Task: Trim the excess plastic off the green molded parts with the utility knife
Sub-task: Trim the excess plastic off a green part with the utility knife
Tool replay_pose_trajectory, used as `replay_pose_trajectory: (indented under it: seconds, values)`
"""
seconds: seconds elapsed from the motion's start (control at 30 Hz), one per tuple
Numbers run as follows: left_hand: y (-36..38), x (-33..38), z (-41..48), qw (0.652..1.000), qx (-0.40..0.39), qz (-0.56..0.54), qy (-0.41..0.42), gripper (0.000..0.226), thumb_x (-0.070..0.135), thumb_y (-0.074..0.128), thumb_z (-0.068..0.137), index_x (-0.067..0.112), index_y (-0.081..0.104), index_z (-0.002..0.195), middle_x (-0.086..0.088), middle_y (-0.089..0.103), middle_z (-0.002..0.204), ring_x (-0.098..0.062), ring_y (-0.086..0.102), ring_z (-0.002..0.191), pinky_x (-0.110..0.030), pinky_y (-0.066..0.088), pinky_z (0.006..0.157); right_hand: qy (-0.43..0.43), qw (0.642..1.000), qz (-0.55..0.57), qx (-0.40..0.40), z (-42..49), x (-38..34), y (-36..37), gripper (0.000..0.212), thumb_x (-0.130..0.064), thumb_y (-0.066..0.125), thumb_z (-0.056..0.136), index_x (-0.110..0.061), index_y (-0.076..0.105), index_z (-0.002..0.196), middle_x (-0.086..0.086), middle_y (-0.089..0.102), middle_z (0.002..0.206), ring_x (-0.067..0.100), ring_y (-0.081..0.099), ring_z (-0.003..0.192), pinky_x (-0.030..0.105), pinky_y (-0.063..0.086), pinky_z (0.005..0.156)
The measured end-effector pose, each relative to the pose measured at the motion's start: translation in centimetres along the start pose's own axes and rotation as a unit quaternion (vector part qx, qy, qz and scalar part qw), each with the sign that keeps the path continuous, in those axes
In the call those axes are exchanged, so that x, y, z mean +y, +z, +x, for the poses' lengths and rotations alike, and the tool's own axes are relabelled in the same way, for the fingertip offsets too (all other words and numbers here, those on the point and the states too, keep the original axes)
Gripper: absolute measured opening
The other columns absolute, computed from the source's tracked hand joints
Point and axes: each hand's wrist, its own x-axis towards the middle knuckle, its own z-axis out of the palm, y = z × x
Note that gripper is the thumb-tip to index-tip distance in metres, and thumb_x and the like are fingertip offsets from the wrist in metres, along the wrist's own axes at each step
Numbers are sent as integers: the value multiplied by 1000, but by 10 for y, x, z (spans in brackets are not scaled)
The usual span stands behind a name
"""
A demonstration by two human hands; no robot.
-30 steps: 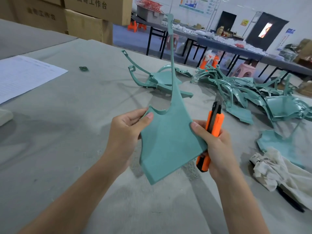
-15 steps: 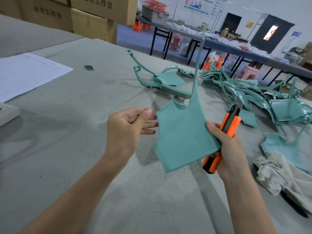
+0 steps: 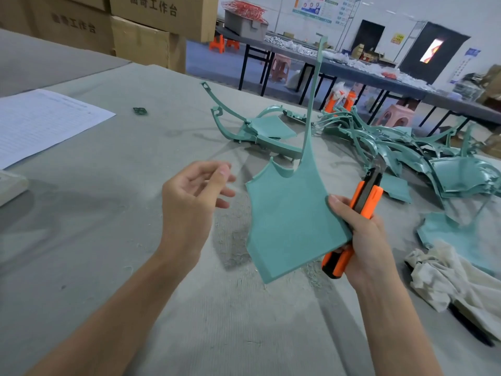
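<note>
A flat green molded part with a long thin stem pointing up is held above the table. My right hand grips its right edge with the thumb on its face, and the same hand holds the orange and black utility knife behind the part, blade end up. My left hand hovers to the left of the part, apart from it, fingers loosely curled and holding nothing. Two separate green parts lie on the table behind. A tangled heap of green parts lies at the right.
The grey felt-covered table carries plastic shavings near the hands. A printed paper sheet lies at the left. A crumpled white cloth sits at the right edge. Cardboard boxes stand at the back left, with long work tables beyond.
My left hand has let go of the green part's left edge and drawn away to the left. My right hand now carries the part alone, slightly further right.
</note>
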Motion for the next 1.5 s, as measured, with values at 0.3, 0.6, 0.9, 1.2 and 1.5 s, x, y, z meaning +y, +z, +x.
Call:
replay_pose_trajectory:
  seconds: [0.3, 0.6, 0.9, 1.2, 1.5]
  values:
    - [5, 4, -8, 993, -103, -5, 57, 17, 11, 69, 78, 27, 76, 80, 1, 74, 80, -16, 70, 71, -24, 56, 62, 20, 1000, 19, -9, 1, 0, -2, 4, -27, 76, 65, -24, 75, 64, 4, 69, 77, 28, 50, 83, 33, 34, 65]
    - [5, 6, -12, 955, -72, 169, 234, 15, 6, 67, 83, 20, 72, 84, 9, 70, 81, -14, 68, 73, -26, 58, 65, 38, 999, 20, -16, 3, -2, -4, 4, -26, 75, 65, -23, 74, 64, 2, 73, 77, 20, 67, 68, 32, 45, 65]
    - [0, 1, -14, 870, -33, 330, 366, 8, -1, 66, 80, 6, 69, 77, 2, 66, 75, -8, 56, 66, -17, 47, 62, 39, 999, 17, -23, 3, -1, -6, 5, -27, 76, 63, -22, 75, 65, 5, 74, 80, 23, 66, 71, 34, 45, 66]
    - [5, 4, -11, 944, -14, 227, 237, 12, 8, 63, 81, 17, 64, 73, 9, 63, 65, -13, 61, 51, -19, 47, 49, 35, 998, 21, -43, 3, -1, -7, 6, -27, 76, 64, -22, 76, 67, 6, 75, 83, 21, 71, 72, 35, 51, 70]
    - [5, -4, -3, 995, -22, 95, -3, 51, 21, 49, 96, 24, 51, 45, 1, 60, 58, -15, 59, 53, -32, 50, 56, 36, 997, 8, -63, -1, 3, 0, 11, -29, 77, 64, -20, 76, 71, 7, 73, 80, 21, 68, 68, 31, 48, 61]
